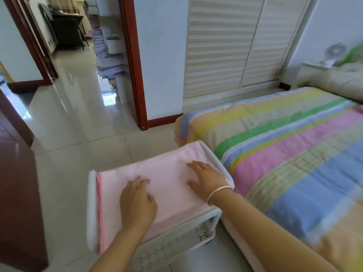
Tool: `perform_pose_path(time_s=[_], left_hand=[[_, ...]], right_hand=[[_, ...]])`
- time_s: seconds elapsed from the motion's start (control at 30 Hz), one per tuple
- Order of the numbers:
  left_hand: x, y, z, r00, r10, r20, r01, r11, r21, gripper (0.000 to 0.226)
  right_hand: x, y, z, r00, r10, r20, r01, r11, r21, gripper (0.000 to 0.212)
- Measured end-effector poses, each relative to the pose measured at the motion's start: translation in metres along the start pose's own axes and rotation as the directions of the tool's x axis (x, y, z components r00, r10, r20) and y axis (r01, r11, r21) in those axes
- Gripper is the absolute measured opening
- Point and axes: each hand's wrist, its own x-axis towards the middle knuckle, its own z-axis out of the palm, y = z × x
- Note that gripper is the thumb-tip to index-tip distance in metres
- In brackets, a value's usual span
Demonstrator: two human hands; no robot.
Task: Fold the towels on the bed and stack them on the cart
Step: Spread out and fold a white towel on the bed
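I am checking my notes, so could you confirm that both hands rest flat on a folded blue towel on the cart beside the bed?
Not quite: the head view shows the towel is pink, not blue. The left hand and right hand do rest flat on it, folded, on the cart beside the bed.

Floor (78, 138): glossy pale tiles, reflecting light. Walls (161, 55): white, with red-brown skirting (165, 120) and door frame (135, 65); white louvred wardrobe doors (225, 46) beyond. Dark wooden door (17, 183) at left; small white fan (335, 51) on white nightstand (306, 73), far right.
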Motion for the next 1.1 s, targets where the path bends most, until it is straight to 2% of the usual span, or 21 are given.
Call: perform_pose_path(time_s=[0.03, 0.1, 0.17, 0.23, 0.33, 0.43, 0.57, 0.67, 0.8, 0.87, 1.0, 1.03, 1.1], left_hand=[[-0.006, 0.024, -0.005, 0.997, 0.06, -0.052, -0.065, 0.992, -0.106, 0.037], [-0.025, 0.081, -0.012, 0.979, 0.167, -0.119, -0.192, 0.949, -0.251, 0.029], [-0.053, 0.147, -0.008, 0.946, 0.287, -0.151, -0.323, 0.878, -0.354, 0.026], [-0.085, 0.209, 0.006, 0.9, 0.401, -0.172, -0.434, 0.78, -0.451, 0.027], [-0.146, 0.306, 0.039, 0.805, 0.563, -0.185, -0.562, 0.624, -0.542, 0.028], [-0.219, 0.41, 0.076, 0.673, 0.726, -0.142, -0.645, 0.482, -0.593, 0.029], [-0.304, 0.522, 0.119, 0.486, 0.871, -0.079, -0.729, 0.354, -0.586, 0.029], [-0.35, 0.579, 0.152, 0.424, 0.906, -0.009, -0.731, 0.336, -0.594, 0.03], [-0.402, 0.622, 0.211, 0.386, 0.893, 0.232, -0.735, 0.45, -0.508, 0.035], [-0.417, 0.651, 0.234, 0.324, 0.897, 0.3, -0.791, 0.43, -0.434, 0.041], [-0.435, 0.717, 0.275, 0.22, 0.913, 0.345, -0.858, 0.349, -0.376, 0.06], [-0.44, 0.723, 0.288, 0.213, 0.901, 0.378, -0.882, 0.344, -0.322, 0.064], [-0.448, 0.722, 0.313, 0.256, 0.9, 0.353, -0.917, 0.341, -0.204, 0.074]], right_hand=[[-0.019, 0.008, -0.012, 0.992, 0.007, -0.127, -0.001, 0.999, 0.043, 0.048], [-0.055, 0.03, -0.033, 0.931, 0.086, -0.354, -0.041, 0.99, 0.134, 0.032], [-0.097, 0.068, -0.053, 0.845, 0.245, -0.475, -0.121, 0.954, 0.275, 0.023], [-0.145, 0.113, -0.073, 0.77, 0.374, -0.517, -0.199, 0.91, 0.363, 0.024], [-0.24, 0.197, -0.104, 0.642, 0.542, -0.542, -0.401, 0.84, 0.364, 0.024], [-0.364, 0.287, -0.136, 0.443, 0.711, -0.546, -0.599, 0.688, 0.41, 0.022], [-0.505, 0.369, -0.163, 0.233, 0.831, -0.505, -0.754, 0.482, 0.447, 0.02], [-0.574, 0.41, -0.17, 0.168, 0.874, -0.456, -0.799, 0.391, 0.456, 0.02], [-0.627, 0.459, -0.171, 0.158, 0.911, -0.381, -0.813, 0.339, 0.473, 0.023], [-0.646, 0.485, -0.175, 0.175, 0.913, -0.367, -0.837, 0.335, 0.432, 0.027], [-0.675, 0.541, -0.184, 0.188, 0.908, -0.375, -0.887, 0.321, 0.332, 0.041], [-0.68, 0.554, -0.185, 0.189, 0.906, -0.378, -0.894, 0.318, 0.315, 0.045], [-0.688, 0.582, -0.192, 0.19, 0.901, -0.39, -0.903, 0.316, 0.292, 0.05]])
